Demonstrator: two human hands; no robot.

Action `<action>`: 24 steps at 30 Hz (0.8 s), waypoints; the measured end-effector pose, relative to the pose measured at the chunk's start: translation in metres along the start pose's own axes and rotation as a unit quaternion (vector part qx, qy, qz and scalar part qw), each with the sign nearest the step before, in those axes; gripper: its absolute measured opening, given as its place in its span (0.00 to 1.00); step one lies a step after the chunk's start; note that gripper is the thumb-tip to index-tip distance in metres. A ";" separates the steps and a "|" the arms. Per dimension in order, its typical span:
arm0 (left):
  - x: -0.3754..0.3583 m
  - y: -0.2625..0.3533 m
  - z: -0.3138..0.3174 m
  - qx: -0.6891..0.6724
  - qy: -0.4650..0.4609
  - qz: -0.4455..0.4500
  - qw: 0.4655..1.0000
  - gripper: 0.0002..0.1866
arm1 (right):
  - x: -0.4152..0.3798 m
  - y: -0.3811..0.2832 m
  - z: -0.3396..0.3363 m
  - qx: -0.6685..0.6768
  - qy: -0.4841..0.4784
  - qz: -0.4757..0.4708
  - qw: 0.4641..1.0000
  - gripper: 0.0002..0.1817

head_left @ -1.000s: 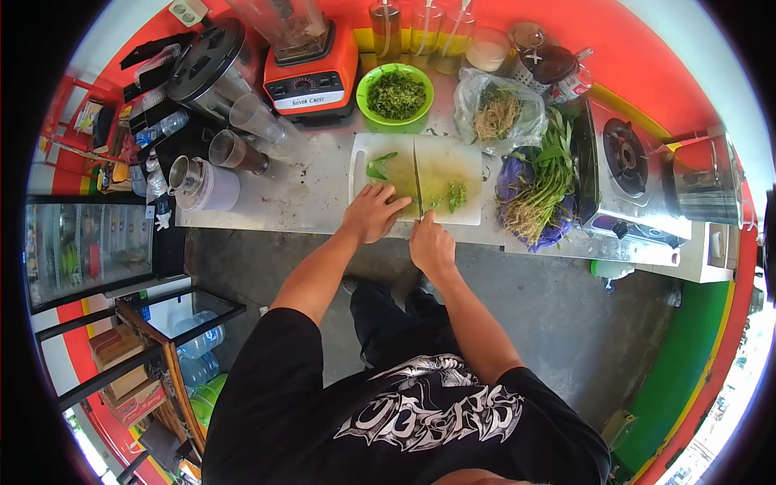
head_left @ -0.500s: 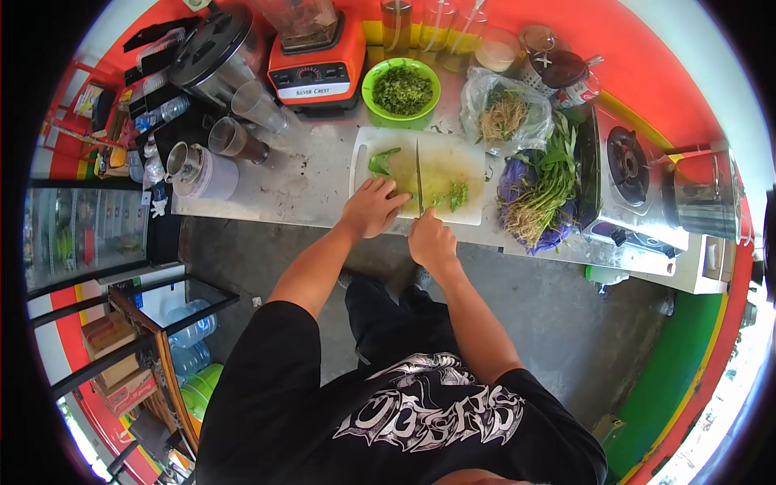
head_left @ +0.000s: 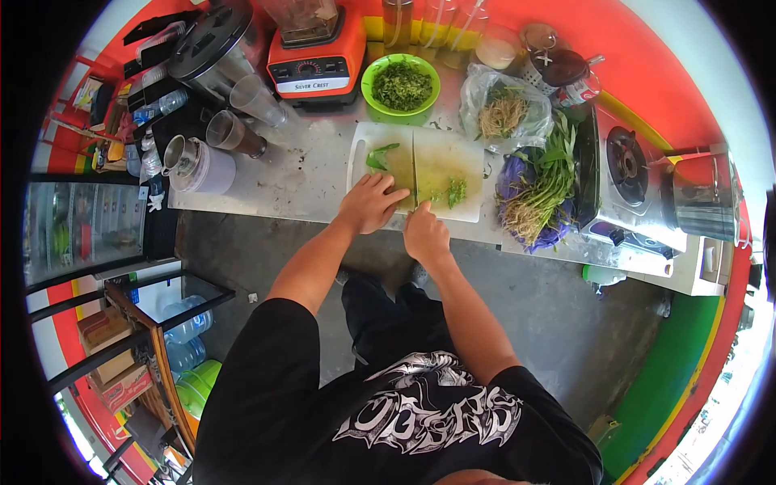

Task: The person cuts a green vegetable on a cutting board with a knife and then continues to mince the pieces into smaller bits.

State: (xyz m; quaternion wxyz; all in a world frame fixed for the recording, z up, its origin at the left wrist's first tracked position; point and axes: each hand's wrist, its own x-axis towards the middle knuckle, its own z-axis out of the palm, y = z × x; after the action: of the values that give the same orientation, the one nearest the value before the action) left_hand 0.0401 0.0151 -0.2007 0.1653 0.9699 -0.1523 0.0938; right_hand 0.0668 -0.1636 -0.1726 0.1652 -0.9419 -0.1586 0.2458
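A kitchen knife (head_left: 415,162) points away from me over the white cutting board (head_left: 461,149), its handle wrapped in my right hand (head_left: 427,235). Just left of the blade, my left hand (head_left: 373,202) presses down on the board with its fingers bent together over leafy greens. A green leaf (head_left: 380,156) sticks out beyond those fingers; whatever lies beneath them is hidden. To the right of the blade is a small heap of chopped greens (head_left: 457,192). Behind the board, a lime-green bowl (head_left: 369,99) holds more chopped greens (head_left: 402,86).
Right of the board lie a bunch of rooted greens (head_left: 546,190) on purple wrapping and a clear plastic bag (head_left: 529,121) of cut roots. A gas stove (head_left: 638,206) stands farther right. A red blender (head_left: 315,69), plastic cups (head_left: 234,136) and a white container (head_left: 212,168) stand left.
Both hands and the knife have shifted very slightly left on the board. My left hand stays pressed beside the blade and my right hand keeps the knife.
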 end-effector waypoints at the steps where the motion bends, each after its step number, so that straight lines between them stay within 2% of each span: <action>1: -0.001 0.001 0.001 0.000 0.000 0.003 1.000 0.19 | 0.001 0.002 -0.003 0.002 0.002 0.002 1.000 0.18; 19: -0.002 -0.001 0.004 0.001 0.008 0.007 1.000 0.20 | -0.005 -0.006 0.011 0.003 0.021 0.017 1.000 0.16; 24: 0.000 0.001 0.003 0.017 0.021 0.007 1.000 0.20 | 0.005 0.001 0.001 0.011 0.018 -0.003 1.000 0.18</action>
State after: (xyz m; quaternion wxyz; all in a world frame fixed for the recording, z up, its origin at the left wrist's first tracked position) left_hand 0.0400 0.0134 -0.2028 0.1511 0.9692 -0.1541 0.1182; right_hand 0.0702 -0.1624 -0.1758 0.1795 -0.9437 -0.1559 0.2299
